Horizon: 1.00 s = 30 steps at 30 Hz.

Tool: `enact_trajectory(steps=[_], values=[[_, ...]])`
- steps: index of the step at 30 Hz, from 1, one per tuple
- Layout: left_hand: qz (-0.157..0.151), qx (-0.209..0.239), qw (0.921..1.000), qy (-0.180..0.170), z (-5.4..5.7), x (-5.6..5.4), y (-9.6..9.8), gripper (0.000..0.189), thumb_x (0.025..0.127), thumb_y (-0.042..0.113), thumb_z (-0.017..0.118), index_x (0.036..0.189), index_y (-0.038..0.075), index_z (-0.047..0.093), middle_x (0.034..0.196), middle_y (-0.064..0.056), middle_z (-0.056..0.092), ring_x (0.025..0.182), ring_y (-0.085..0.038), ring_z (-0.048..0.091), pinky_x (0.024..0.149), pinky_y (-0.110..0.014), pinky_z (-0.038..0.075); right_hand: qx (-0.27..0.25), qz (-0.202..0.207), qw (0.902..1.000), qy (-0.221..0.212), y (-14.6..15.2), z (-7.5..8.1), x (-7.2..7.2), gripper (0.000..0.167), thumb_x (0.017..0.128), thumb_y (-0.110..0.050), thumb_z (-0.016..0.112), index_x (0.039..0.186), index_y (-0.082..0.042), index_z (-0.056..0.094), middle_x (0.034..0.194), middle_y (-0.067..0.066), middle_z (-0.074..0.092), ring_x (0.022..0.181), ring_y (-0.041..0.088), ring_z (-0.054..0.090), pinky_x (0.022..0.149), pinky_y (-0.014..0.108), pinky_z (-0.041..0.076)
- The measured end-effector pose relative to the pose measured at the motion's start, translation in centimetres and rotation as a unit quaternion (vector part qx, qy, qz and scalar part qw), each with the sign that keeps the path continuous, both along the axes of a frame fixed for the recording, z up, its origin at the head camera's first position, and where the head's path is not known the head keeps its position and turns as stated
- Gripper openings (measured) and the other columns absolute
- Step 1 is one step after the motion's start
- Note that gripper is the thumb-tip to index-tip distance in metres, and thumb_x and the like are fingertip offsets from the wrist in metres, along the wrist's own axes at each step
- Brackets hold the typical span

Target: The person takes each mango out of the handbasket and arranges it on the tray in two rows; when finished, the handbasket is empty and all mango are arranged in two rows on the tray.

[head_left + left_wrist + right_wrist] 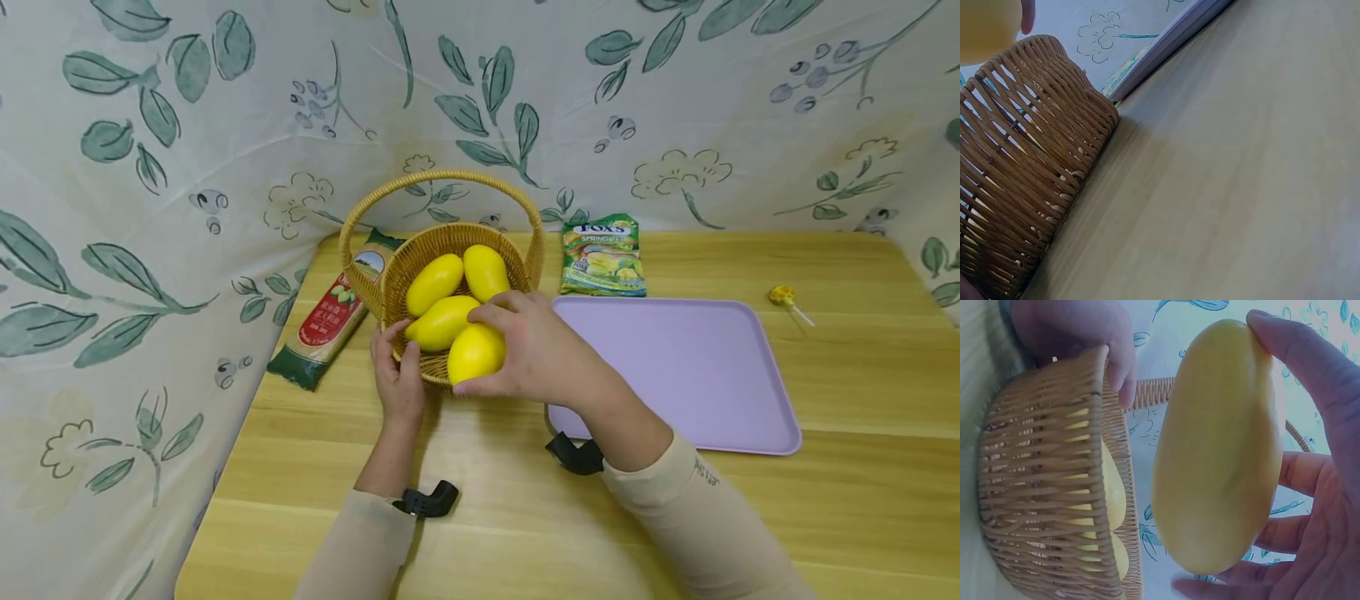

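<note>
A wicker basket (pixel 521 271) with a tall arched handle holds three yellow mangoes (pixel 435 285). My left hand (pixel 400 387) grips the basket's near left rim, its fingers hooked over the edge. Above the near right part of the basket, my right hand (pixel 536 354) holds another yellow mango (pixel 1216 450) between thumb and fingers. The right wrist view shows this mango apart from the rim, with the mangoes (pixel 1113 487) inside lower down. In the left wrist view the woven side (pixel 1029 162) fills the left, and most of the left hand is out of sight.
Left of the basket lies a red and green pasta packet (pixel 326 321), partly behind it. A lilac tray (pixel 675 367) lies to the right, with a green candy bag (pixel 603 257) behind it. A yellow lollipop (pixel 783 297) is farther right. Patterned cloth (pixel 480 100) hangs behind the table.
</note>
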State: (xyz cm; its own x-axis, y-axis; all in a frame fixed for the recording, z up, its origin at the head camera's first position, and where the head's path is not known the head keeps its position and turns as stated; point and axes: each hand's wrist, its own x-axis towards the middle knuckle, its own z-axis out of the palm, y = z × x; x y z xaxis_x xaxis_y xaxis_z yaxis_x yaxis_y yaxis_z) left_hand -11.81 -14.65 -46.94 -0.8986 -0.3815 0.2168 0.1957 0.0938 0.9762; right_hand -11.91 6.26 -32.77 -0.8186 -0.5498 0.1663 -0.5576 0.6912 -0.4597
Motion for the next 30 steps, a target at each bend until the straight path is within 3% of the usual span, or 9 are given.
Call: enact_trajectory(steps=[5,8,15,19,24,26,30], values=[[0.000,0.002,1.0000,-0.005,-0.2,0.1,0.0,0.034,0.098,0.012,0.051,0.130,0.000,0.056,0.169,-0.013,0.018,0.159,-0.032,0.006,0.128,-0.055,0.006,0.004,0.000,1.0000,-0.008,0.2,-0.8,1.2,0.080,0.064,-0.066,0.087,0.129,-0.024,0.067,0.140,0.017,0.053,0.127,0.038,0.050,0.099,0.052,0.050],[0.002,-0.001,1.0000,-0.007,-0.1,0.1,0.0,0.034,0.099,0.012,0.050,0.130,0.001,0.056,0.169,-0.013,0.017,0.160,-0.032,0.005,0.128,-0.055,0.005,0.008,-0.007,0.9995,-0.029,0.6,-1.3,2.0,0.087,0.062,-0.068,0.087,0.135,-0.027,0.062,0.144,0.018,0.047,0.132,0.037,0.046,0.101,0.053,0.050],[0.001,-0.001,0.9999,-0.013,0.0,0.1,0.0,0.034,0.099,0.013,0.049,0.130,0.003,0.057,0.170,-0.013,0.015,0.160,-0.031,0.003,0.128,-0.055,0.005,0.025,-0.015,0.9954,-0.091,2.7,-1.9,3.4,0.099,0.061,-0.060,0.092,0.145,-0.025,0.053,0.151,0.013,0.042,0.121,0.038,0.056,0.097,0.051,0.053],[0.002,-0.003,0.9999,-0.010,0.0,0.1,0.0,0.034,0.099,0.013,0.049,0.129,0.002,0.057,0.169,-0.013,0.016,0.160,-0.031,0.006,0.128,-0.055,0.005,0.039,-0.012,0.9918,-0.121,4.5,-2.0,3.7,0.097,0.061,-0.053,0.094,0.144,-0.026,0.054,0.155,0.014,0.037,0.126,0.040,0.052,0.098,0.052,0.052],[0.006,-0.012,0.9999,-0.006,-0.1,0.0,-0.2,0.033,0.098,0.012,0.050,0.129,0.002,0.058,0.168,-0.013,0.019,0.159,-0.031,0.007,0.128,-0.055,0.004,0.051,-0.054,0.9856,-0.152,6.9,-2.4,2.5,0.095,0.063,-0.047,0.093,0.147,-0.031,0.052,0.155,0.021,0.030,0.119,0.040,0.058,0.091,0.052,0.054],[0.006,-0.012,0.9999,-0.005,-0.2,0.0,-0.2,0.033,0.098,0.012,0.050,0.129,0.002,0.058,0.168,-0.013,0.019,0.159,-0.031,0.007,0.128,-0.055,0.004,0.052,-0.071,0.9838,-0.156,7.7,-2.7,1.5,0.096,0.065,-0.043,0.092,0.150,-0.028,0.048,0.156,0.023,0.028,0.110,0.039,0.062,0.088,0.051,0.055],[0.005,-0.013,0.9999,-0.004,-0.2,-0.1,-0.1,0.033,0.098,0.012,0.049,0.129,0.003,0.058,0.168,-0.014,0.019,0.159,-0.031,0.007,0.128,-0.055,0.004,0.047,-0.099,0.9790,-0.172,9.1,-3.4,-0.9,0.099,0.070,-0.034,0.089,0.155,-0.023,0.040,0.162,0.028,0.017,0.110,0.044,0.062,0.088,0.056,0.055]])
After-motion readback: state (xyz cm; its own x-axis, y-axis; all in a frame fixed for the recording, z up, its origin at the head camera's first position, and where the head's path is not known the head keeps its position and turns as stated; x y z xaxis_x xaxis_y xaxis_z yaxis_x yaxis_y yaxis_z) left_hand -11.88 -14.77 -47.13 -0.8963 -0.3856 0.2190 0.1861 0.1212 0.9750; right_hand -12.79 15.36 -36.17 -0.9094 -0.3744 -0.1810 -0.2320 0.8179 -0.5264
